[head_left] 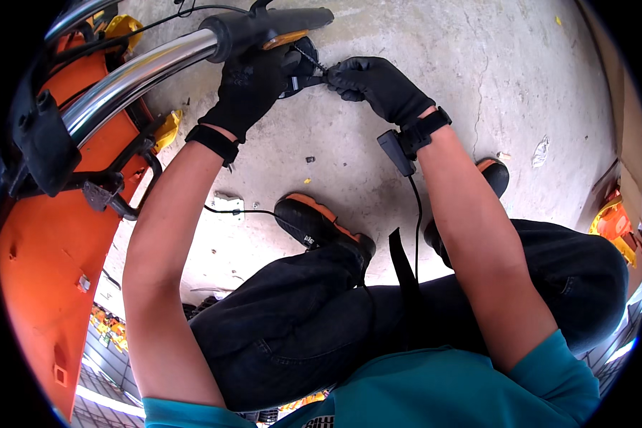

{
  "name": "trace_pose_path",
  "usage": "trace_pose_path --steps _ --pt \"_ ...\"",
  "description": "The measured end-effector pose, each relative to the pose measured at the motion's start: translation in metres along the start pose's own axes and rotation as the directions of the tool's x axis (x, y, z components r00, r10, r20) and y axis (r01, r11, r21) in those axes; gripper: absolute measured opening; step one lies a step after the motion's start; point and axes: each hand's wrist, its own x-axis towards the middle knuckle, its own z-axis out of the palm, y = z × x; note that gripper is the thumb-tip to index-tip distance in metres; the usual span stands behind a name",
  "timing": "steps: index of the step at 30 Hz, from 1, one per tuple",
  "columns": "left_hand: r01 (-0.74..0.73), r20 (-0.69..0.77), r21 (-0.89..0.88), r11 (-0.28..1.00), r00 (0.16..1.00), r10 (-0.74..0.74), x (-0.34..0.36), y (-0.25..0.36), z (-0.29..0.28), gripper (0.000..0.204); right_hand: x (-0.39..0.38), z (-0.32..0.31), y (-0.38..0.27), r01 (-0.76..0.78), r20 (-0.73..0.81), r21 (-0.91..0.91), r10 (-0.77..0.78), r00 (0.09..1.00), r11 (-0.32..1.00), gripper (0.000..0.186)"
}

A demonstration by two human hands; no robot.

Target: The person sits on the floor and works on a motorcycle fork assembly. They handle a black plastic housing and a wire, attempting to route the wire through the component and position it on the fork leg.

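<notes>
Presently, a dark strip (307, 82) is held in the far part of the scene, between the two hands. Its right end is pinched by the fingertips of the right hand (381, 87), and a twisted dark cord (310, 57) is led to the same place. The left hand (253, 85) is curled near the left end of the strip, just beside a black end piece (246, 34) with an orange reflector (285, 39); what exactly is grasped by it cannot be told, because the fingers are partly hidden. From this end piece, a chrome tube (146, 75) is extended to the left, near a large orange panel (57, 250).

Some writing is also noticed. Faint marks are carried on the left black glove (239, 100), but they are too small to be read. Small pale print is seen on a black and orange shoe (310, 221), and a printed patch (317, 422) on the teal shirt (414, 389) is cut by the near edge. Both wrists are wrapped by black straps (216, 143), and a small dark box (396, 152) is attached at the right one.
</notes>
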Motion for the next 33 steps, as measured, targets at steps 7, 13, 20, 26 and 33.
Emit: trace_pose_path --steps 7,13,20,26,33 --pt "0.314 0.106 -0.608 0.729 0.942 -0.317 0.005 0.006 0.037 0.034 0.003 0.003 0.004 -0.011 0.029 0.007 0.011 1.000 1.000 0.019" --pt "0.167 -0.203 -0.141 0.976 0.960 -0.193 0.010 0.006 0.040 0.034 0.007 0.001 0.009 -0.005 0.041 0.049 0.003 0.999 0.999 0.021" --pt "0.276 0.017 -0.375 0.885 0.957 -0.291 -0.001 0.008 -0.012 0.029 0.017 -0.023 0.008 0.260 0.253 -0.307 -0.185 0.950 0.915 0.021" --pt "0.236 0.048 -0.429 0.872 0.970 -0.239 -0.004 0.028 -0.024 0.022 0.024 -0.024 -0.004 0.212 0.315 -0.449 -0.068 0.947 0.868 0.024" --pt "0.288 0.232 -0.304 0.908 0.947 -0.223 0.015 0.015 0.005 0.020 0.022 -0.020 -0.008 0.013 0.228 -0.255 0.047 0.973 0.967 0.024"
